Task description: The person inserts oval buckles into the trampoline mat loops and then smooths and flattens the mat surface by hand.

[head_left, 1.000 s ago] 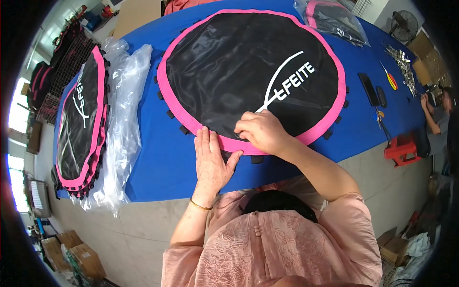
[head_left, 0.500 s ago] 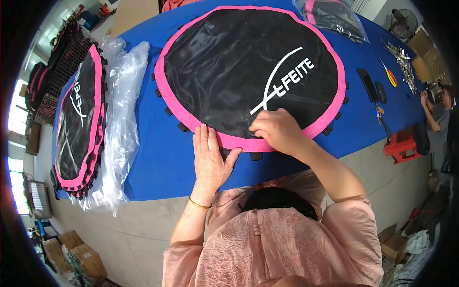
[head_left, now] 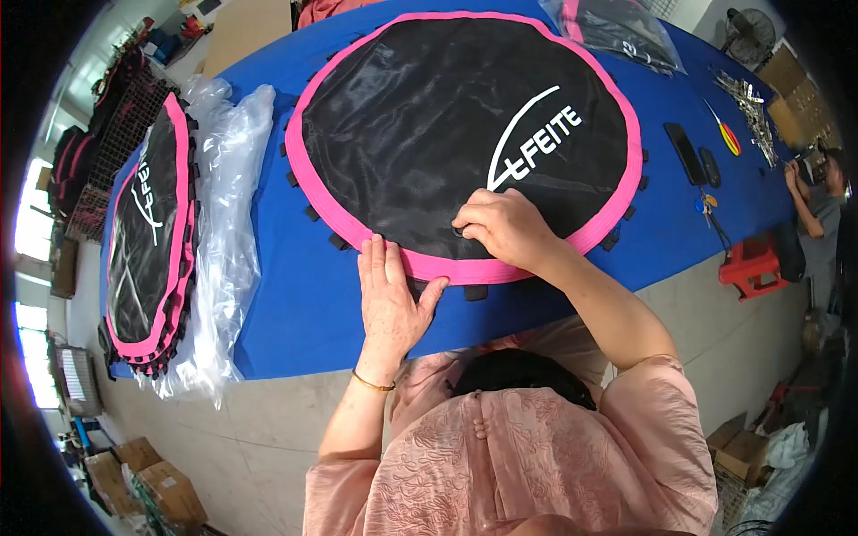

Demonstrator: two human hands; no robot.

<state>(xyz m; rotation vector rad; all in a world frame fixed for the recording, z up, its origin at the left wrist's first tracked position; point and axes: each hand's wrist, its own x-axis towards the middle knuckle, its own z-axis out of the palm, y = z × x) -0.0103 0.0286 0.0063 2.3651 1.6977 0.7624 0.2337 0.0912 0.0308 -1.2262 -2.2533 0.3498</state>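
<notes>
A round black trampoline mat with a pink border and white lettering lies flat on the blue-covered table. My left hand presses on its near edge, fingers stretched over the pink band and thumb spread to the right. Just right of it, my right hand is closed in a pinch low over the black mesh, below the lettering. Something small and dark shows at its fingertips, but I cannot make out what it is. Black loops stick out around the mat's rim.
Left are clear plastic bags and a stack of similar mats. A bagged mat lies at the back. On the right are a phone, keys, metal pieces, a red stool and another person.
My right hand has shifted slightly left and up over the mesh, still pinched. My left hand stays on the pink border. The whole view has moved slightly.
</notes>
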